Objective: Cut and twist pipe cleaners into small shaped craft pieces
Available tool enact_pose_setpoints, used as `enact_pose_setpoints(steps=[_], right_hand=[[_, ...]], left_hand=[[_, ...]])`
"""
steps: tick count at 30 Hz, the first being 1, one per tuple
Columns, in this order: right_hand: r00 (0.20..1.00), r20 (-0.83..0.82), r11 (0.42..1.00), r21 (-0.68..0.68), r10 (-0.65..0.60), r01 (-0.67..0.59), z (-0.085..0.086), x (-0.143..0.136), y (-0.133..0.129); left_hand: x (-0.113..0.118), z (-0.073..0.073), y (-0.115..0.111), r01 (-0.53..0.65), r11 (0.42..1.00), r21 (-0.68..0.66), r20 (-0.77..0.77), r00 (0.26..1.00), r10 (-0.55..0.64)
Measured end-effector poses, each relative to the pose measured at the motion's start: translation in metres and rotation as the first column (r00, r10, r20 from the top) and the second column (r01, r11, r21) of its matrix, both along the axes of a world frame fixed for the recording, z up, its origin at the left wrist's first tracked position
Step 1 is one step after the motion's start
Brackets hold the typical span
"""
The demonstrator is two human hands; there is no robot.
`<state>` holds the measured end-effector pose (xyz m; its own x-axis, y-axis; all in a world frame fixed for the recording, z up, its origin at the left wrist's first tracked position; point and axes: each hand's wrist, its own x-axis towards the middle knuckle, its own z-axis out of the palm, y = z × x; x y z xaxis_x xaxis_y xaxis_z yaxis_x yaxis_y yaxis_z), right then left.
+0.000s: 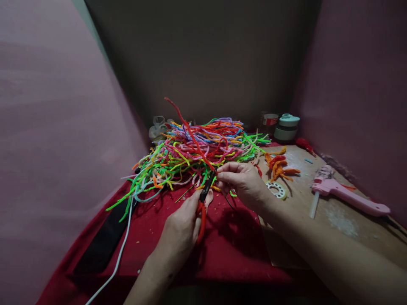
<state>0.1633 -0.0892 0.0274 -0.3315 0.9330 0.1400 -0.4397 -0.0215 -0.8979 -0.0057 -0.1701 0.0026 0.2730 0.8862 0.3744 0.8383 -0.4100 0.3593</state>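
Observation:
My left hand (182,224) is wrapped around pliers (208,184) with red handles and dark jaws, which point up and away from me. A red pipe cleaner (193,140) runs from the jaw tips up and to the left, its far end in the air. Beside those tips, my right hand (237,180) pinches the lower end of the red pipe cleaner between thumb and fingers. Whether the jaws touch it is too small to tell. Behind both hands lies a heap of pipe cleaners (219,137) in many colours.
A pink glue gun (346,197) rests on a brown board (295,237) at right, near bent orange pipe cleaners (281,167) and a white ring-shaped spool (276,190). A green-lidded jar (286,127) stands behind. At left are a black phone (101,241) and white cable (124,241) on red cloth (235,258).

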Motion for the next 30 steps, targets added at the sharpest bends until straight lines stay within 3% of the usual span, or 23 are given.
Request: enact_pose_setpoints(steps=[5,8,18,25,30], right_hand=[[0.998,0.046,0.998,0.040,-0.053,0.051,-0.002,-0.001,0.000],[0.997,0.071,0.998,0.043,-0.044,0.041,0.000,-0.002,-0.001],[0.991,0.135,0.998,0.050,0.024,-0.031,-0.001,-0.001,-0.001],[0.992,0.116,0.999,0.005,0.048,-0.049,0.000,-0.001,-0.001],[0.994,0.096,0.999,0.002,0.043,-0.044,-0.002,-0.001,0.000]], left_hand=[[-0.002,0.002,0.002,-0.124,0.976,0.181,-0.273,0.947,0.171],[-0.005,0.005,0.001,-0.134,0.948,0.287,-0.397,0.884,0.245],[-0.004,0.011,-0.003,-0.141,0.929,0.342,-0.534,0.785,0.316],[-0.009,0.007,-0.001,-0.150,0.945,0.289,-0.506,0.814,0.284],[-0.004,0.006,-0.001,-0.116,0.985,0.124,-0.289,0.946,0.148]])
